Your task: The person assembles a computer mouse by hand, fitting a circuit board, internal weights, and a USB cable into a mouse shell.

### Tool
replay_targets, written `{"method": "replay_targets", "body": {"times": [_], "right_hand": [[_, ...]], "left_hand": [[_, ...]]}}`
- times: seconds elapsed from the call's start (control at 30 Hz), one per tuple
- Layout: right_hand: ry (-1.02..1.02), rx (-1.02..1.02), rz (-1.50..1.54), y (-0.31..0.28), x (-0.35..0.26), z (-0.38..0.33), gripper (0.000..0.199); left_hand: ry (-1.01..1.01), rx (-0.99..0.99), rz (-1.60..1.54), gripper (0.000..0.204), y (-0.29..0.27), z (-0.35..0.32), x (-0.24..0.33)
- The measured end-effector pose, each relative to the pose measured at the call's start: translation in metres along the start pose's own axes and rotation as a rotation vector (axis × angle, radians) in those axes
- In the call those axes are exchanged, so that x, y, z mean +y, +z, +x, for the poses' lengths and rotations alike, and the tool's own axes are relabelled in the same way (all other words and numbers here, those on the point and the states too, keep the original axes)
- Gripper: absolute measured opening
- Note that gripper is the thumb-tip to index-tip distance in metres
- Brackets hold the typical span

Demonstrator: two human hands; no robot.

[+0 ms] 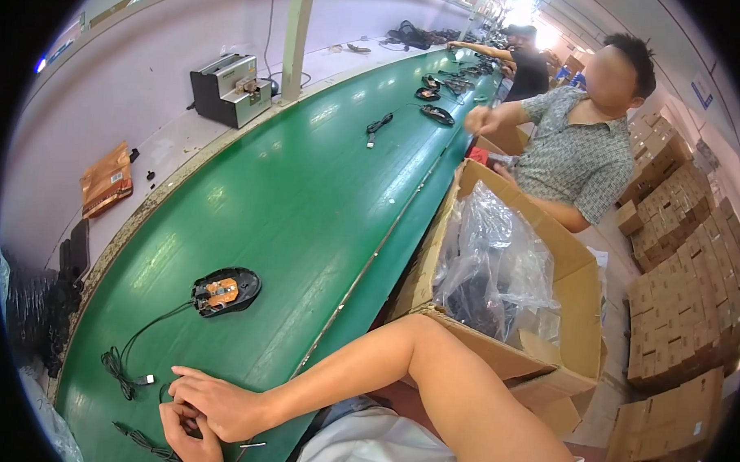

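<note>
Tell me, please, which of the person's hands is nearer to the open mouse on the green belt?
Right. The right hand lies just below the open mouse; the left hand sits lower, under the right hand, farther away.

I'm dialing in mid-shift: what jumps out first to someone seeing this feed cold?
The long green conveyor belt running up the middle dominates. An opened computer mouse with an orange board lies on it near the bottom left, its black cable trailing toward the right hand and left hand, which meet over another cable. To the right stands a cardboard box with a clear plastic bag inside.
</note>
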State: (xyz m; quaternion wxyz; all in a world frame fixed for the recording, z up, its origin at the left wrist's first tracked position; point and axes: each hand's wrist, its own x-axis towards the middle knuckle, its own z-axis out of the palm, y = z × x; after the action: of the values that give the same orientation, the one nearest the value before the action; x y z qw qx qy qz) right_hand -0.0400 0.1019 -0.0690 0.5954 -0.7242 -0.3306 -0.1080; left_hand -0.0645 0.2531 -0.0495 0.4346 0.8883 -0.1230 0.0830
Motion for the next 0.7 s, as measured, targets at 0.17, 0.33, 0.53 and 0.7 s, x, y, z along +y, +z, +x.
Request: {"method": "replay_targets", "body": {"times": [0.17, 0.33, 0.53, 0.7], "right_hand": [[0.003, 0.113, 0.004, 0.014, 0.010, 0.005, 0.024], [-0.065, 0.136, -0.140, 0.071, 0.043, 0.032, 0.019], [0.159, -0.175, 0.037, 0.072, 0.000, 0.058, 0.024], [-0.011, 0.135, 0.023, 0.043, -0.008, 0.038, 0.026]], "left_hand": [[0.052, -0.037, -0.059, 0.008, -0.001, 0.000, -0.054], [0.033, 0.044, -0.245, 0.017, -0.030, 0.005, -0.121], [-0.243, 0.066, 0.075, 0.034, -0.076, -0.014, -0.078], [-0.094, 0.143, 0.107, 0.007, -0.033, -0.006, -0.015]]}}
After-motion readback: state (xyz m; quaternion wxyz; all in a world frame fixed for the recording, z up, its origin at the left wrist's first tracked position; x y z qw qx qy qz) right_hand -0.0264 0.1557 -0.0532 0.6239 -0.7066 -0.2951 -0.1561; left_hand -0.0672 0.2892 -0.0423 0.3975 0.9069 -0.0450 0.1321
